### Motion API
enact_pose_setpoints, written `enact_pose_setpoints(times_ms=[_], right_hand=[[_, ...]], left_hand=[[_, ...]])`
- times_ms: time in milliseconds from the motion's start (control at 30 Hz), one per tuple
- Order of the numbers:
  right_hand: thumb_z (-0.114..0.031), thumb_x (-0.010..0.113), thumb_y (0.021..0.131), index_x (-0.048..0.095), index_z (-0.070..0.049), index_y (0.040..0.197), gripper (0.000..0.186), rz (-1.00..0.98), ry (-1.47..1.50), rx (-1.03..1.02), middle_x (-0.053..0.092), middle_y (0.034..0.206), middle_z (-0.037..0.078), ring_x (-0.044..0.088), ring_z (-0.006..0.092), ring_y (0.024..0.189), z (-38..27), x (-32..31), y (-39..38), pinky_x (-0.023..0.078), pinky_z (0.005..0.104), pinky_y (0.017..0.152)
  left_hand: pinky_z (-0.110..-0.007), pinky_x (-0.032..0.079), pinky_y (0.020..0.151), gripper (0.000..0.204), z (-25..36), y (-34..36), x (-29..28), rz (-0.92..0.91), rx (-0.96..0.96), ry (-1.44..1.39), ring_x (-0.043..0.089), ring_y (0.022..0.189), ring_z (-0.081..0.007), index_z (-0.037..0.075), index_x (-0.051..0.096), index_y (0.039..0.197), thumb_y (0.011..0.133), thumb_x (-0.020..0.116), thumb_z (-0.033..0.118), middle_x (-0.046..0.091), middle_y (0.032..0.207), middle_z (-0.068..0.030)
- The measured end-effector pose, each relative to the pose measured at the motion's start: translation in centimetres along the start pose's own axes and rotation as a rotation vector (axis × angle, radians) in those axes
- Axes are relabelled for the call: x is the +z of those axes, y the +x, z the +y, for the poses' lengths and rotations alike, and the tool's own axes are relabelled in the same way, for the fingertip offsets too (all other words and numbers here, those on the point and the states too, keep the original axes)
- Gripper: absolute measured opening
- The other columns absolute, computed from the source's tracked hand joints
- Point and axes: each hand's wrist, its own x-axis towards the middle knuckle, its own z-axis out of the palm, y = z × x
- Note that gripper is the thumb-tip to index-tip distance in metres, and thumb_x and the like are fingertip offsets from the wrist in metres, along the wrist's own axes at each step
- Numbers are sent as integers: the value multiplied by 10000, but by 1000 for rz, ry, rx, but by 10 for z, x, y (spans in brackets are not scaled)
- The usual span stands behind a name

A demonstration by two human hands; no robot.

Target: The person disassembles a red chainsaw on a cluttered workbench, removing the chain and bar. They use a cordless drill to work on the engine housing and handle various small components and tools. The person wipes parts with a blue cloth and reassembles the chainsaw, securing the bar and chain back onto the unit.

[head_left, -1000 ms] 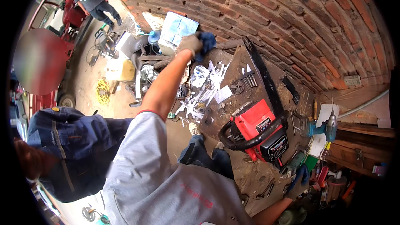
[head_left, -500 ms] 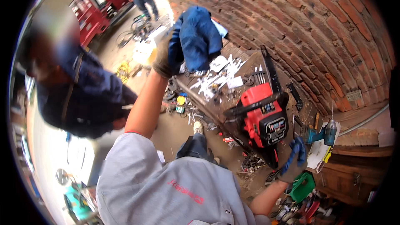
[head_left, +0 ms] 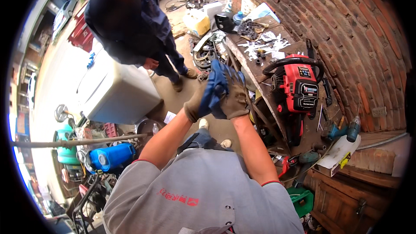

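My hands meet in front of my chest, both in grey-brown gloves with blue coating. In my left hand [head_left: 196, 103] is a folded blue mass, seemingly a blue cloth [head_left: 214, 89]; its edge against the glove's coating is hard to make out. My right hand [head_left: 236, 97] rests against it from the other side, fingers stretched upward, back outward. Right of them, a red-and-black chainsaw [head_left: 301, 93] lies on the wooden bench [head_left: 245, 60], among white scraps [head_left: 275, 45].
A blue-green cordless drill [head_left: 353, 130] lies at the bench's right end, beside the brick wall [head_left: 320, 8]. A person in dark clothes [head_left: 125, 26] stands front left, next to a big white container [head_left: 121, 91]. A blue canister [head_left: 110, 157] and a green container [head_left: 302, 201] are lower down.
My left hand, raised high with the blue cloth, has come down to the middle. My right hand has left the bench's right end and joined it. The view has shifted left.
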Motion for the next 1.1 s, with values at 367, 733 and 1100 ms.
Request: enact_pose_setpoints(times_ms=[367, 733, 1100], right_hand=[[-352, 494, 1026, 523, -3, 1331, 465, -73, 935, 308, 600, 1289, 79, 572, 176, 1183, -38, 1, -16, 425, 294, 1038], [-355, 395, 1058, 519, -62, 1405, 470, 139, -228, 164, 585, 1360, 152, 554, 355, 1229, -130, 19, -23, 347, 441, 1109], [-361, 440, 1046, 433, -15, 1453, 535, -297, 43, -62, 415, 1487, 223, 408, 343, 1382, -160, 55, -39, 289, 431, 1155]], left_hand=[[-236, 374, 536, 275, -16, -94, -87, 313, -796, -1123, 405, 577, -80, -4, 574, 1195, 1018, 452, 167, 424, 690, 30], [-436, 338, 1109, 861, -21, -137, -99, 85, -765, -1526, 454, 1296, -222, 176, 406, 1507, 909, 309, 788, 461, 1487, 5], [-446, 240, 1197, 912, 3, -117, -85, -52, -405, -1687, 335, 1432, -241, 144, 267, 1561, 912, 287, 785, 318, 1584, -68]])
